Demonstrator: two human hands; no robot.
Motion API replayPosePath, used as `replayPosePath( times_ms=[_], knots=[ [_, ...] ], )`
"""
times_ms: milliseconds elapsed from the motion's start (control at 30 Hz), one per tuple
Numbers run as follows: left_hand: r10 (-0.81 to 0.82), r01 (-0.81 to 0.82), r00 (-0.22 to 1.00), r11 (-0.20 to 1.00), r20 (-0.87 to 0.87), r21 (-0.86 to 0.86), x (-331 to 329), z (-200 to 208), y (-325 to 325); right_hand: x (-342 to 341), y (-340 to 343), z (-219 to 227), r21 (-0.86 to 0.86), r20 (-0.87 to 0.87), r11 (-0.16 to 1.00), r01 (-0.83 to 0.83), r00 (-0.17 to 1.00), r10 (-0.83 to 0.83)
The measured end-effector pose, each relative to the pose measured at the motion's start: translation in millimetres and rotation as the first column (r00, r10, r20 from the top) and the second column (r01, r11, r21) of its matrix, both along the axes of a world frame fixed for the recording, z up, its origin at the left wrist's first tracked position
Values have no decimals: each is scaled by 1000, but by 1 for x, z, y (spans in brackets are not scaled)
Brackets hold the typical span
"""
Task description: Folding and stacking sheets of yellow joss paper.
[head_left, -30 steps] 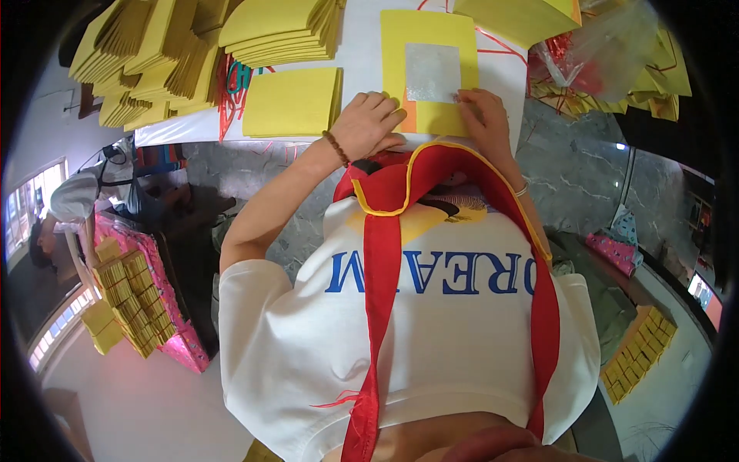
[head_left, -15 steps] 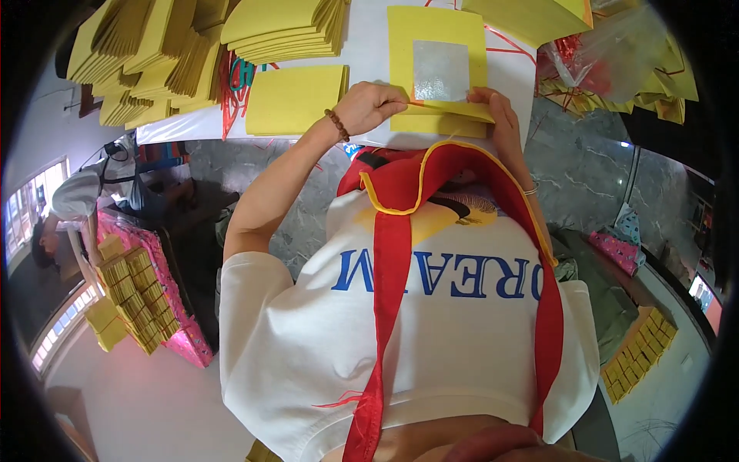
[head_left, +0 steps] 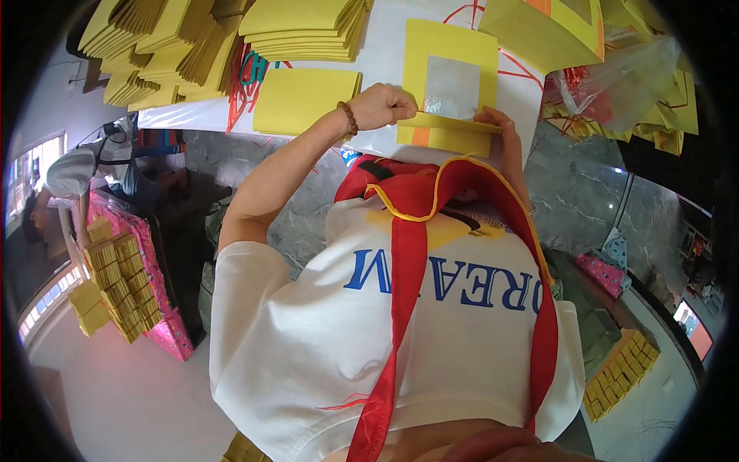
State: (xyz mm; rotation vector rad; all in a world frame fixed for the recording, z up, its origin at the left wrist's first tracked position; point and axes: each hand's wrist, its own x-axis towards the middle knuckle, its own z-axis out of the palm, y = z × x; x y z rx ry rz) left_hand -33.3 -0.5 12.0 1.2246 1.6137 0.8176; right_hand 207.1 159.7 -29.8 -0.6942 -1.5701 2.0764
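In front of me on the white table lies a yellow paper sheet [head_left: 416, 61] with a shiny pale rectangle [head_left: 453, 86] in its middle. Its near edge is folded up into a narrow strip. My left hand [head_left: 381, 106] pinches the left end of this fold, thumb against curled fingers. At the fold's right end, my right hand [head_left: 504, 127] grips the edge between thumb and fingers; part of that hand is hidden behind the red apron's edge. Below the fold shows another yellow layer [head_left: 454, 140] with an orange strip on it.
A flat yellow stack [head_left: 304, 100] lies left of my left hand. Thicker stacks of folded yellow paper [head_left: 304, 31] stand behind it. Red cords [head_left: 519, 65] run over the white table [head_left: 385, 69]. At right are a clear plastic bag [head_left: 631, 85] and a yellow piece [head_left: 539, 35].
The view has shifted slightly. The folded strip has tipped away from me, and an orange strip now shows below it. Both hands stay at the fold's ends.
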Motion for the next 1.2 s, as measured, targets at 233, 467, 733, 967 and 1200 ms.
replayPosePath(
  times_ms=[233, 467, 733, 967, 1200],
  knots=[
    [63, -60, 994, 998, 87, -31, 1, -7, -2, -1, -2, 6, 475, 147, 877, -74, 989, 3],
    [14, 168, 856, 938, -517, 303, 5, 10, -11, 4, 3, -14, 441, 92, 897, -7, 995, -38],
    [46, 249, 609, 937, -792, 245, 15, 23, -7, 6, 5, 37, 429, 37, 901, -65, 998, 55],
    [98, 165, 833, 895, -544, 414, 36, 15, -30, 19, 2, 41, 580, 172, 752, -315, 949, 265],
    [388, -373, 849, 921, -360, 114, 36, 4, 3, -4, 1, 23, 219, 192, 975, 41, 978, -84]
  ],
)
